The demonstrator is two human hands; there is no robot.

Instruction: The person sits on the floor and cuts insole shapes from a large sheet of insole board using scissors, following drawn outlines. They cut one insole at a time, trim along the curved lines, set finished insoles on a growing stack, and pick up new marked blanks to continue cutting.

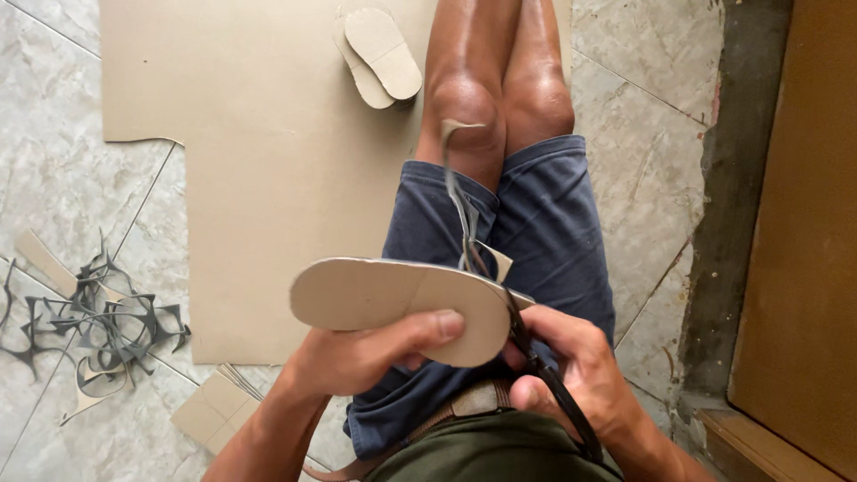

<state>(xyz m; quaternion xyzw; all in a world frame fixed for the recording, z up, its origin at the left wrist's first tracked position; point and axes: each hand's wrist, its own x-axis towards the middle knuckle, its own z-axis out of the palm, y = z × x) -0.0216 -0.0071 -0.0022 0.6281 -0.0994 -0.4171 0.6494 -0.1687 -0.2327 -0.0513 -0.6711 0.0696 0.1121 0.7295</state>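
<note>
My left hand (pixel 366 357) grips a sole-shaped cardboard cutout (pixel 375 295) over my lap, thumb pressed on its top face. My right hand (pixel 571 370) is closed on the dark handles of scissors (pixel 536 357), whose blades sit at the right edge of the cutout. A thin curled strip of trimmed cardboard (pixel 457 187) rises from the cut toward my knees. My legs in blue shorts stretch out below the cutout.
A large cardboard sheet (pixel 259 161) lies on the tiled floor under my legs. Two stacked sole-shaped cutouts (pixel 382 55) rest on it near my knees. Dark offcuts (pixel 98 326) and small cardboard pieces (pixel 214 411) lie at left. A wooden door (pixel 803 232) stands at right.
</note>
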